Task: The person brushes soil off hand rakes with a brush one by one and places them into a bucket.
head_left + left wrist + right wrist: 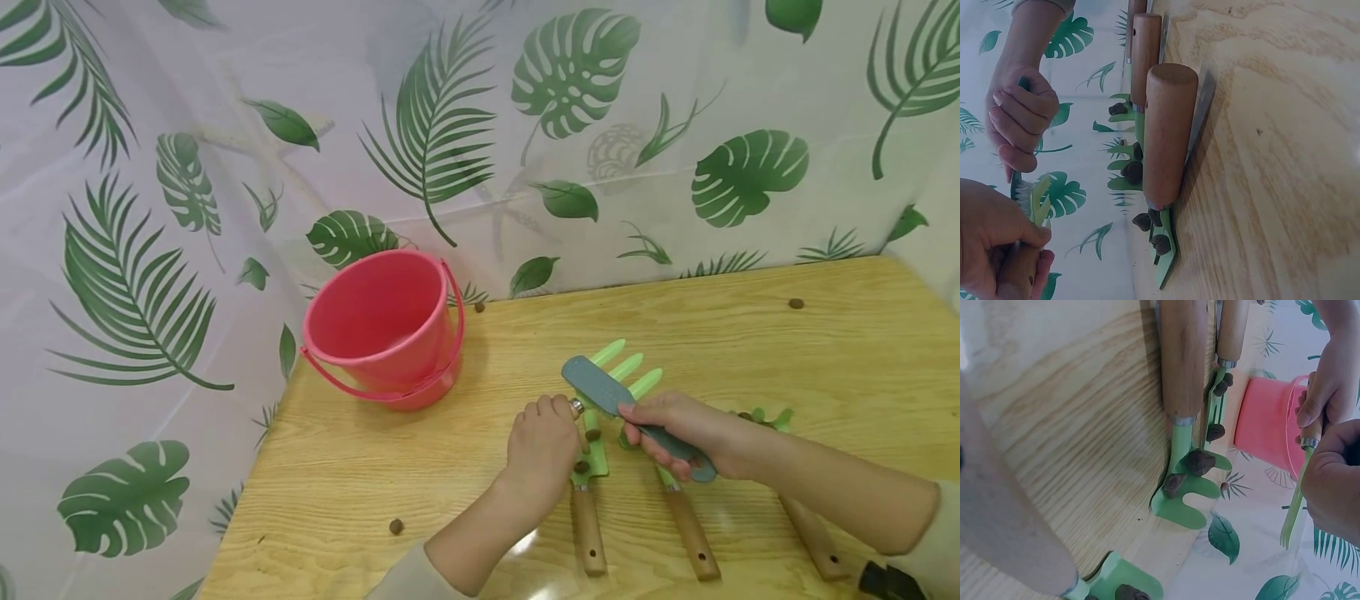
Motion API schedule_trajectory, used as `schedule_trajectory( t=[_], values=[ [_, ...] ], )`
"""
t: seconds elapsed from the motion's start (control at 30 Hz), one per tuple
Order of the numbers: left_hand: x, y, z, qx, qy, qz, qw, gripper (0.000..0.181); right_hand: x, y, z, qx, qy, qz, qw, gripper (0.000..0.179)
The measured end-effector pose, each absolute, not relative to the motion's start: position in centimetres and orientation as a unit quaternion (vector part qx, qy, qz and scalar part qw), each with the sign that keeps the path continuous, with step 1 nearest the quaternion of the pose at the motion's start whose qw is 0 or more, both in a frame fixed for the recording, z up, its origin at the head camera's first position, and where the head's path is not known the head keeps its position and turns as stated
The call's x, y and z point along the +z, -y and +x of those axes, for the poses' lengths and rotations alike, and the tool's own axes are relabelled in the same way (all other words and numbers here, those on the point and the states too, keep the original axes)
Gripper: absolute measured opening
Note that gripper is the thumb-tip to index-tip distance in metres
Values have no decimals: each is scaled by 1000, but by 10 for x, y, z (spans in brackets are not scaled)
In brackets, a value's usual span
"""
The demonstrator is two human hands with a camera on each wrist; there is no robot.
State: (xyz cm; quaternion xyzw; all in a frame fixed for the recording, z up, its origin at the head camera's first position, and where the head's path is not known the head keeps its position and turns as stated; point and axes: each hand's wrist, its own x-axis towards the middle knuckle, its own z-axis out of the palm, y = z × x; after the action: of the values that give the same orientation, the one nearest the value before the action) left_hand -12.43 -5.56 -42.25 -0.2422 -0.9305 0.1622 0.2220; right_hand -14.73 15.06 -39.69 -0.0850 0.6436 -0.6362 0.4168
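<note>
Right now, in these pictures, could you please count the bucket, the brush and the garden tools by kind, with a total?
Round pink bucket: 1
Grey brush with white bristles, held: 1
Green fork with wooden handle, held: 1
Green garden tools with wooden handles, lying down: 3
Total: 6

Beneath your fingers [543, 410], you have a table [750, 354] with a light yellow wood-grain top. Beyond your fingers, its far edge runs along a pale backdrop [337, 71] printed with green leaves [573, 71]. To the left of your fingers, you see the same print continue down beside the table. Observe bright glare [522, 543] on the table, on your fingers' near side.
</note>
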Motion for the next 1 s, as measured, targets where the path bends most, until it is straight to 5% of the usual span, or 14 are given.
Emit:
schedule_trajectory(
  t=[0.37, 1.0],
  values=[
    [-425, 58, -124, 137, 923, -245, 263, 24, -398, -157, -148, -630, -656, -85, 406, 37],
    [-426, 62, -124, 144, 921, -267, 243, 24, -405, -172, -149, -619, -683, -86, 378, 38]
  ],
)
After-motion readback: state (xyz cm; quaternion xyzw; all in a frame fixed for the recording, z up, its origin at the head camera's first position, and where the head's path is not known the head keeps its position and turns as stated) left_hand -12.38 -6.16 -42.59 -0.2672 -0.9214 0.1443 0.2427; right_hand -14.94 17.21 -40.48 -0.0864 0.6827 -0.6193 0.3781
